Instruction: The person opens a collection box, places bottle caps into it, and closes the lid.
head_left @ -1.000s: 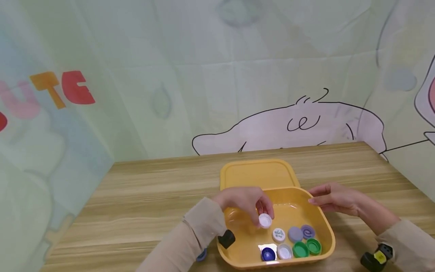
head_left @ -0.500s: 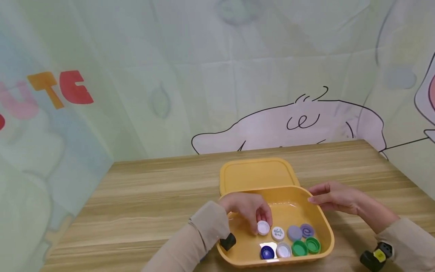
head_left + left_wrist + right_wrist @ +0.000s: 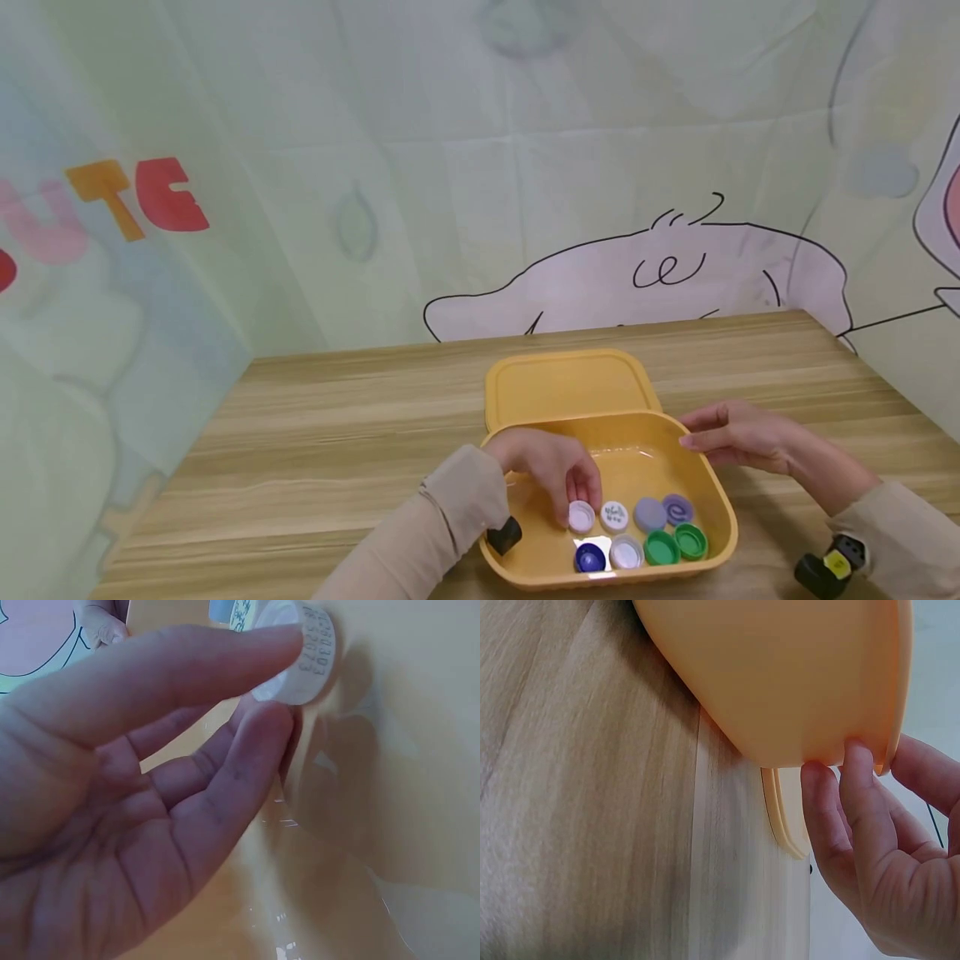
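Note:
My left hand (image 3: pixel 551 467) reaches down into the yellow plastic box (image 3: pixel 637 475). Between thumb and fingers it pinches a white bottle cap (image 3: pixel 315 664), low over the box floor; printed digits show on the cap's side in the left wrist view. Beside that cap lies a white cap with green print (image 3: pixel 614 517), then a lavender cap (image 3: pixel 650 515) and a purple swirl cap (image 3: pixel 678 509). A front row has a dark blue cap (image 3: pixel 590 557), a white cap (image 3: pixel 626 552) and two green caps (image 3: pixel 662 547). My right hand (image 3: pixel 750 442) grips the box's far right corner, thumb at the rim, fingers against the outer wall.
The flat yellow lid (image 3: pixel 570 387) lies just behind the box, partly covered by its back edge. Wood-grain tabletop (image 3: pixel 337 417) extends to the left, with a printed cloth backdrop (image 3: pixel 390 167) beyond it. Dark wrist cameras sit at both cuffs.
My left hand has lowered the white cap toward the front of the box, into line with the white printed cap. The right hand has stayed at the box corner.

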{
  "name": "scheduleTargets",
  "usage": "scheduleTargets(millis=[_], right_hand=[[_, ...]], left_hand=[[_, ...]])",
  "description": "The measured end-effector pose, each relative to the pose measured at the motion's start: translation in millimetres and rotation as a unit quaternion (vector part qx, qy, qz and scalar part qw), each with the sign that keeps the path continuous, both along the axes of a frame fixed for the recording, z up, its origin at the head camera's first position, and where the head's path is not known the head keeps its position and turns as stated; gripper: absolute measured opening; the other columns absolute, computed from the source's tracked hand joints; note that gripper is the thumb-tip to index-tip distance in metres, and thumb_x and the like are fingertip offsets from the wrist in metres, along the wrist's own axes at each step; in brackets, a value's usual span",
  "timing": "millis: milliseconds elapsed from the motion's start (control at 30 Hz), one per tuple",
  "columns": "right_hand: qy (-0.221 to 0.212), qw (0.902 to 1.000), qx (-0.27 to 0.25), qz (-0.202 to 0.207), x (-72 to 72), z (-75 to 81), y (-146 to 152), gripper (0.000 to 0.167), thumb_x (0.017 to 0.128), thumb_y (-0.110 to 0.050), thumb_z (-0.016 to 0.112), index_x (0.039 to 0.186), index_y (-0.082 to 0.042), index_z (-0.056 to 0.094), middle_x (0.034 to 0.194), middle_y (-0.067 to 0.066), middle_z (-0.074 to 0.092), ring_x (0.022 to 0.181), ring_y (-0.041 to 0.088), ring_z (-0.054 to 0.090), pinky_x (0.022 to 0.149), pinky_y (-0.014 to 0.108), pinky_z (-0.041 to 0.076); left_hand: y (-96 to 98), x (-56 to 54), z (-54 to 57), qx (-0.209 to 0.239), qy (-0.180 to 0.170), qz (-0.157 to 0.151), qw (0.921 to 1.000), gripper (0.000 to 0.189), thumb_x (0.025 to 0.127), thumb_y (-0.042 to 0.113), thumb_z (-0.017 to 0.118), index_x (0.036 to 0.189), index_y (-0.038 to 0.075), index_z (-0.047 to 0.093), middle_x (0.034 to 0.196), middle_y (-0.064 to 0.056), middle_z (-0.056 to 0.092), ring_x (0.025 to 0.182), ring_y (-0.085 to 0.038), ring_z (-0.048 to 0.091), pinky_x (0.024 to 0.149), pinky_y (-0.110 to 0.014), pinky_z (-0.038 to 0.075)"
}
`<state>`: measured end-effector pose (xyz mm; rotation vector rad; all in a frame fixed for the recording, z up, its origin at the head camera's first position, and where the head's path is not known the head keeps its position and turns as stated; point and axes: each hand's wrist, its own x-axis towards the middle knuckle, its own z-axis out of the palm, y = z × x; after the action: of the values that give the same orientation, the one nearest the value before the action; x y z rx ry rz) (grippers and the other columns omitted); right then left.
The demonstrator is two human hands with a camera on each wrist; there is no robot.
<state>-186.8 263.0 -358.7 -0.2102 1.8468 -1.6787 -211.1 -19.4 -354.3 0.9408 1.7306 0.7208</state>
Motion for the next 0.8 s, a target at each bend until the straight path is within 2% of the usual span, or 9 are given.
scheduleTargets(millis=[167,367,667,800], right_hand=[[-0.002,1.0,-0.002,0.001,0.4,-0.1,-1,0.04,0.089,-0.006,0.062,0.123,0.012,0.052,0.106,0.008,0.066,0.093,0.02,0.064,0.082,0.035,0.051],[-0.004,1.0,-0.005,-0.002,1.1,0.1,-1,0.041,0.088,-0.006,0.062,0.124,0.013,0.051,0.107,0.008,0.065,0.093,0.02,0.065,0.083,0.036,0.051],[-0.006,1.0,-0.007,-0.001,0.5,-0.4,0,0.04,0.089,-0.006,0.061,0.124,0.011,0.051,0.107,0.008,0.066,0.093,0.02,0.065,0.083,0.035,0.051],[-0.004,1.0,-0.006,-0.001,-0.1,-0.7,0,0.04,0.089,-0.006,0.061,0.124,0.011,0.051,0.108,0.008,0.065,0.093,0.019,0.064,0.083,0.035,0.051]], left_hand=[[-0.3,0.0,-0.3,0.001,-0.006,-0.002,1.0,0.034,0.07,-0.021,0.066,0.102,-0.013,0.059,0.079,-0.004,0.06,0.071,-0.008,0.055,0.068,-0.015,0.047],[-0.5,0.4,1.4,0.008,0.006,-0.004,0.9999,0.031,0.071,-0.019,0.067,0.1,-0.012,0.059,0.078,-0.004,0.059,0.071,-0.008,0.054,0.068,-0.015,0.046],[-0.3,0.6,8.1,0.007,0.063,-0.01,0.998,0.032,0.069,-0.017,0.07,0.098,-0.006,0.062,0.076,-0.001,0.056,0.071,-0.007,0.053,0.068,-0.014,0.045],[-0.4,0.7,13.4,0.001,0.078,-0.012,0.9969,0.031,0.07,-0.015,0.07,0.098,-0.003,0.062,0.077,0.0,0.056,0.071,-0.006,0.053,0.068,-0.015,0.044]])
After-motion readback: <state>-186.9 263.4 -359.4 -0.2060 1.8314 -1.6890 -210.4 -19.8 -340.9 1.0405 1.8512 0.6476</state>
